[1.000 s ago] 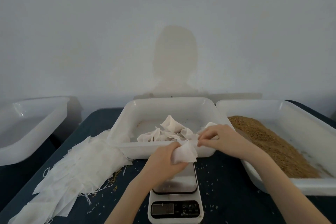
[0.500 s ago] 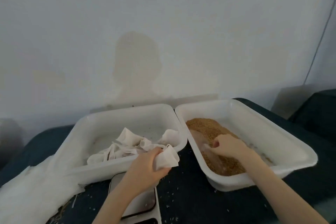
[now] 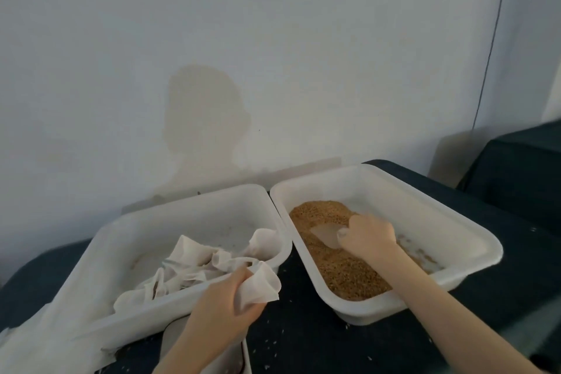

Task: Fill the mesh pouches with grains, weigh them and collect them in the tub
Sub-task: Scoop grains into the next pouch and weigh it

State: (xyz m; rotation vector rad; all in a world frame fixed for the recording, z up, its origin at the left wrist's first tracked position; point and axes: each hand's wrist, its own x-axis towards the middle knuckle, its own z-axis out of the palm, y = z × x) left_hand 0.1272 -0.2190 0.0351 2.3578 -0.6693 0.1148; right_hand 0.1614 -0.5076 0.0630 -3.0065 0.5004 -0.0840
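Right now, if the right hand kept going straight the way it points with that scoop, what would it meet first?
The right hand holds a translucent scoop pointing left into the grains. Carried straight on, it would likely plough through the grains first, then reach the grain tub's left wall. How deep the scoop sits is unclear.

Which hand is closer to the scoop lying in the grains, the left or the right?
The right hand is closer: it grips the scoop in the grain tub. The left hand is apart, holding a mesh pouch in front of the other tub.
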